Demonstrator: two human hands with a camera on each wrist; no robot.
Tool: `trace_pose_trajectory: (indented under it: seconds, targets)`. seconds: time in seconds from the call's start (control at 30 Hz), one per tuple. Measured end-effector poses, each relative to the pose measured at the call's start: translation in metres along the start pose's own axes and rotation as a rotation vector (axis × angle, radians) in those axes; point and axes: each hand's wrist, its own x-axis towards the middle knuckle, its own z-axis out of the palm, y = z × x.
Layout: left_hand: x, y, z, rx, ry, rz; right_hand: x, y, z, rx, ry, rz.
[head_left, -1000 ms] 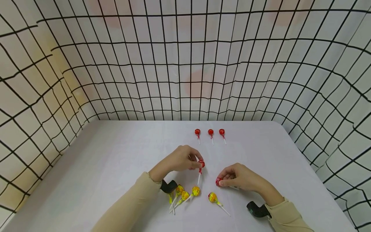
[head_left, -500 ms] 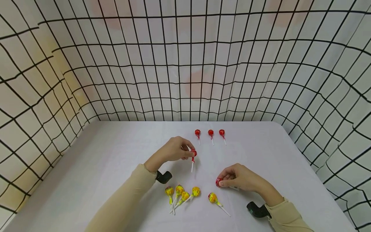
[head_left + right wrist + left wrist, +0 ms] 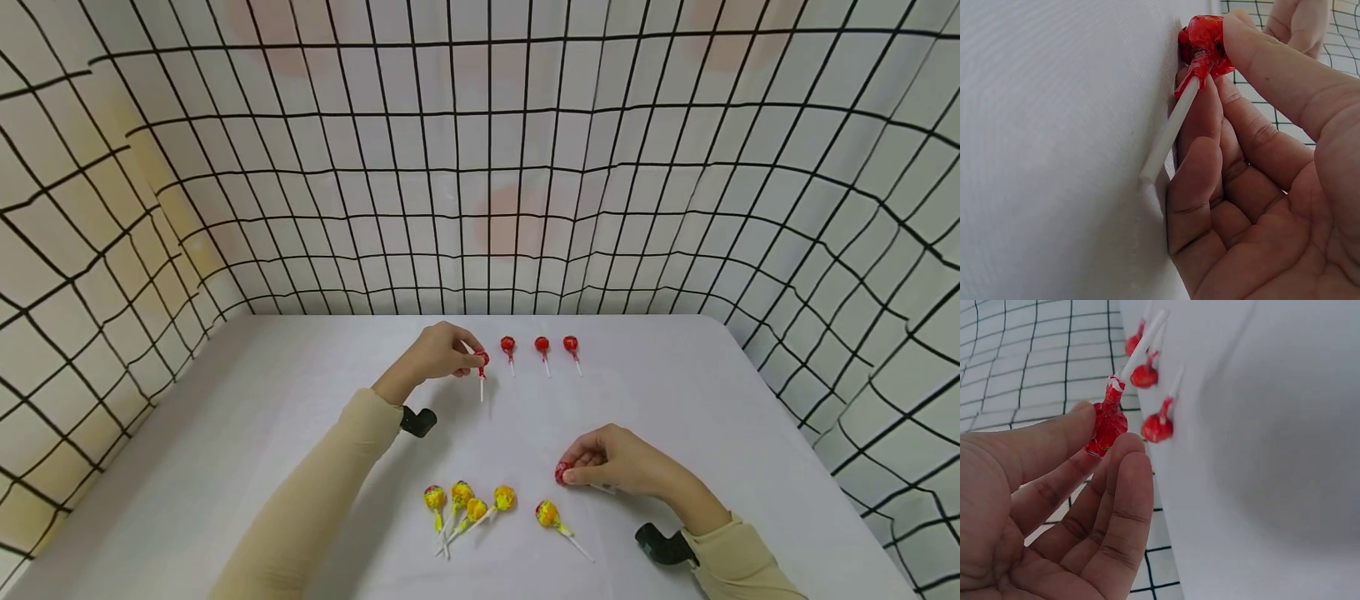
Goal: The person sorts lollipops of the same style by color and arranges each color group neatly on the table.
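Note:
Near the back of the table, my left hand (image 3: 438,352) pinches a red-wrapped lollipop (image 3: 1110,422) by its head between thumb and finger, the white stick pointing toward the front. Just right of it lies a row of three red lollipops (image 3: 507,343), sticks toward me. My right hand (image 3: 626,460) is lower and to the right, its thumb and fingers pinching another red lollipop (image 3: 1202,47) close to the tabletop. In the right wrist view that stick slants down past the curled fingers. A single yellow lollipop (image 3: 548,513) lies in front of the right hand.
Several yellow lollipops (image 3: 476,509) lie bunched at the front middle, some sticks crossing. The white table (image 3: 285,400) is walled at the back and sides by black grid mesh (image 3: 450,217) over white cloth. A dark camera mount sits on each wrist.
My left hand has carried its red lollipop away from me and leftward, from above the yellow bunch to beside the red row. The right hand stays where it was with its lollipop.

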Motion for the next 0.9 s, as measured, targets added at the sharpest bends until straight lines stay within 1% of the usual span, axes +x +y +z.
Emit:
trace_pose_trajectory:
  seconds: [0.17, 0.43, 0.6, 0.9]
  targets:
    - [0.016, -0.01, -0.004, -0.016, 0.024, -0.041, 0.0, 0.0, 0.001, 0.003, -0.004, -0.006]
    - [0.035, -0.022, -0.009, -0.034, 0.031, -0.099, 0.0, -0.002, 0.0, 0.02, -0.008, -0.005]
    - [0.043, -0.029, -0.011, -0.049, 0.043, -0.129, 0.0, -0.001, 0.0, 0.034, -0.009, -0.009]
    - [0.056, -0.035, -0.007, -0.128, 0.051, -0.15, -0.001, 0.0, -0.001, 0.017, -0.002, -0.002]
